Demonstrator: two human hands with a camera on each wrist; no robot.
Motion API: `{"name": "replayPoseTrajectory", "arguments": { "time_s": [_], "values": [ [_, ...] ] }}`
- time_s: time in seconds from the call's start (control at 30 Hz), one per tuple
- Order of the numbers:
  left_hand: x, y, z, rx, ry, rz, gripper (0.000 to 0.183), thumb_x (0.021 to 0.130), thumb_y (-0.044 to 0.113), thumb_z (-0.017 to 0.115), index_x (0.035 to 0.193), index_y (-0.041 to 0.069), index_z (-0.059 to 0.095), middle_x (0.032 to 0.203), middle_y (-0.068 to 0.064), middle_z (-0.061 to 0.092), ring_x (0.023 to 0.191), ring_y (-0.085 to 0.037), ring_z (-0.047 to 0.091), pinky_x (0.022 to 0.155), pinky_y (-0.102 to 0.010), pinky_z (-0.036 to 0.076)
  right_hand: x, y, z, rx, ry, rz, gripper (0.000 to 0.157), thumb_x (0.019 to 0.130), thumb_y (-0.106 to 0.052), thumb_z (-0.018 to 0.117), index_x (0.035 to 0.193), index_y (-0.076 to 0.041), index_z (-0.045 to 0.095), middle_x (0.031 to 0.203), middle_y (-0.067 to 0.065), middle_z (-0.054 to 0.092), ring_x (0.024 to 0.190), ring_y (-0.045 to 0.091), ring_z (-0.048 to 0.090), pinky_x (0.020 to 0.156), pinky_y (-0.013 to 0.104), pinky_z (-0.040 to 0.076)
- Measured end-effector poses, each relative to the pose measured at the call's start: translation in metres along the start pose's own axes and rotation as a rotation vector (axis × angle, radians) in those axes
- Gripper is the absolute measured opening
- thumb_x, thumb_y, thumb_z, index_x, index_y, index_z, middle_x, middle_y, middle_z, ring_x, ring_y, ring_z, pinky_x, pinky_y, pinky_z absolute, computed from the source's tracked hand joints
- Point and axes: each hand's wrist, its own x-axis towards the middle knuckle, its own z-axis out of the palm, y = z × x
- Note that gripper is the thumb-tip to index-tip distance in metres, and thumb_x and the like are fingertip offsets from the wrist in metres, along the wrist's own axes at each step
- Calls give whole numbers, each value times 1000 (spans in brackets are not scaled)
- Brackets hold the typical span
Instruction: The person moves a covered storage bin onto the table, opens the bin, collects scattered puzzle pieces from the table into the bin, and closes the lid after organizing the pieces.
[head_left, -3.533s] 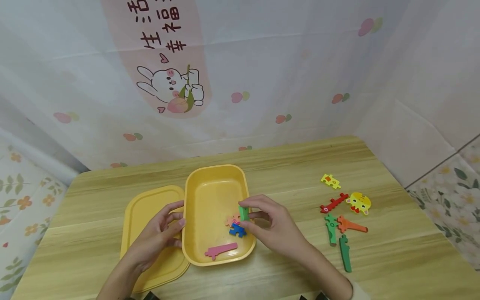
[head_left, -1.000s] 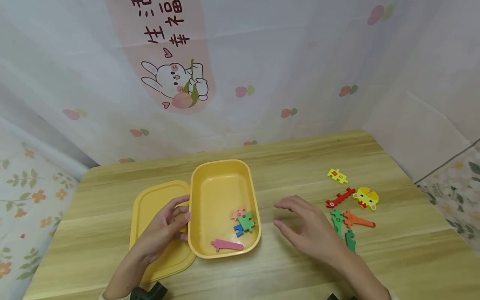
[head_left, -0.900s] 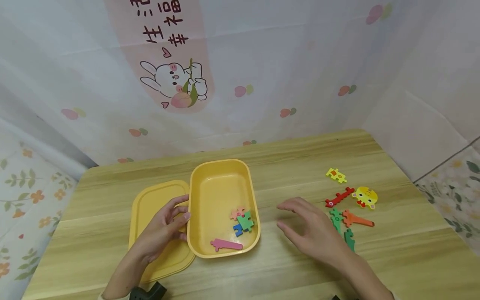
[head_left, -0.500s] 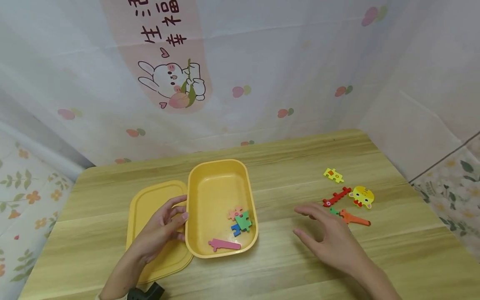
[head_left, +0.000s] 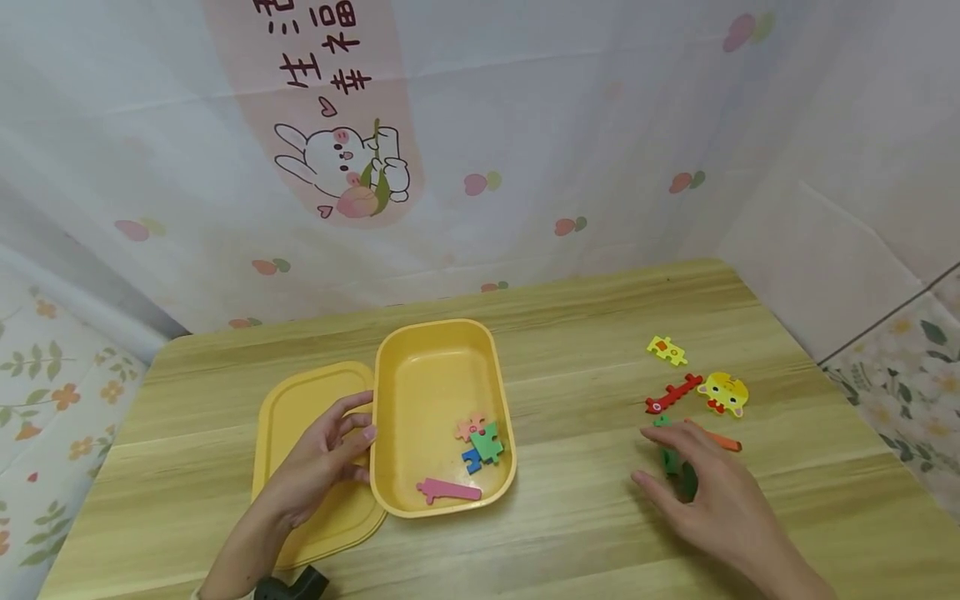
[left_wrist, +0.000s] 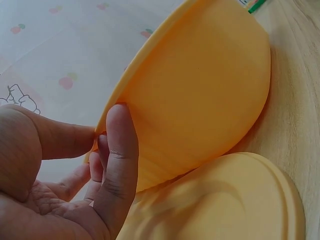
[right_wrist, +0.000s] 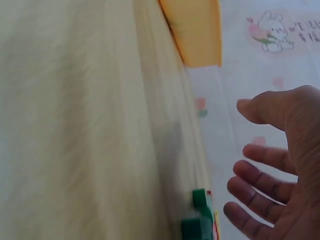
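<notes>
My left hand (head_left: 326, 458) pinches the left rim of the yellow box (head_left: 427, 400); in the left wrist view, thumb and index finger (left_wrist: 122, 145) meet at that rim. Inside the box lie peach (head_left: 468, 427), green (head_left: 488, 443), blue (head_left: 471, 460) and pink (head_left: 450, 490) puzzle pieces. My right hand (head_left: 708, 487) hovers over the right part of the table, thumb and fingers spread, holding nothing. Close under it are a green piece (head_left: 667, 454) and a dark green piece (head_left: 688, 482), both partly hidden, as is an orange piece (head_left: 726, 442).
The flat yellow lid (head_left: 300, 417) lies left of the box, partly under my left hand. Beyond my right hand are a red piece (head_left: 672, 394), a yellow animal-head piece (head_left: 724, 393) and a yellow piece (head_left: 667, 350). A printed curtain (head_left: 525, 150) hangs behind the wooden table (head_left: 570, 333).
My right hand has let go of the green puzzle piece in the box and moved right to the loose pieces. The left hand has stayed at the box rim.
</notes>
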Motion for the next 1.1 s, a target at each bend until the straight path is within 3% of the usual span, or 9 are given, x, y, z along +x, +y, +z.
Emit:
{"name": "replayPoseTrajectory", "arguments": {
  "time_s": [0.03, 0.1, 0.3, 0.5, 0.7, 0.8, 0.93, 1.1],
  "values": [
    [0, 0, 0, 1, -1, 2, 67, 108, 15, 60, 164, 4, 23, 124, -5, 56, 96, -12, 66, 72, -32, 66, -2, 2, -1, -5, 0, 13, 53, 81, -31, 93, 128, -17, 73, 124, 6, 71, 119, 32, 64, 94, 48, 55],
    [1, 0, 0, 6, -2, 5, 67, 109, 16, 60, 164, 4, 23, 125, -5, 56, 97, -12, 66, 72, -32, 66, -5, 6, -2, -27, 7, 27, 55, 80, -33, 94, 127, -17, 73, 126, 9, 71, 120, 36, 64, 92, 57, 54],
    [0, -2, -1, 15, 0, 8, 66, 109, 17, 59, 164, 5, 24, 128, -5, 56, 97, -12, 67, 72, -32, 66, -9, 13, -5, -113, 40, 50, 53, 79, -40, 94, 120, -12, 74, 113, 3, 71, 96, 22, 64, 76, 37, 55],
    [-1, -2, -1, 11, 3, 5, 66, 109, 17, 59, 164, 5, 24, 126, -3, 56, 96, -12, 67, 72, -32, 66, -12, 17, -10, -147, 12, 165, 61, 80, -46, 92, 122, -8, 71, 107, 7, 69, 88, 21, 63, 67, 32, 51],
    [-1, -1, 0, 12, -1, 8, 66, 109, 17, 59, 164, 5, 24, 125, -3, 57, 96, -12, 67, 72, -32, 66, -16, 21, -10, -166, -53, 237, 67, 83, -53, 88, 125, -3, 70, 117, 20, 69, 101, 37, 67, 81, 61, 57],
    [-1, 0, 0, 14, -7, 11, 66, 109, 17, 59, 164, 4, 24, 126, -3, 58, 97, -12, 68, 72, -32, 66, -16, 22, -10, -177, -107, 271, 71, 85, -57, 85, 126, -1, 69, 125, 24, 66, 107, 41, 67, 87, 65, 56],
    [-1, 0, 0, 18, -3, 10, 66, 109, 18, 59, 164, 5, 24, 126, -3, 57, 97, -12, 67, 72, -32, 66, -17, 25, -9, -189, -113, 265, 64, 84, -49, 88, 124, -2, 71, 121, 21, 67, 102, 36, 67, 85, 63, 58],
    [-1, 0, 0, 20, 1, 6, 66, 109, 18, 59, 164, 5, 24, 126, -3, 57, 97, -12, 67, 72, -32, 66, -19, 27, -10, -195, -133, 255, 53, 82, -30, 90, 124, -5, 71, 108, 11, 69, 86, 23, 60, 69, 42, 54]
  ]
}}
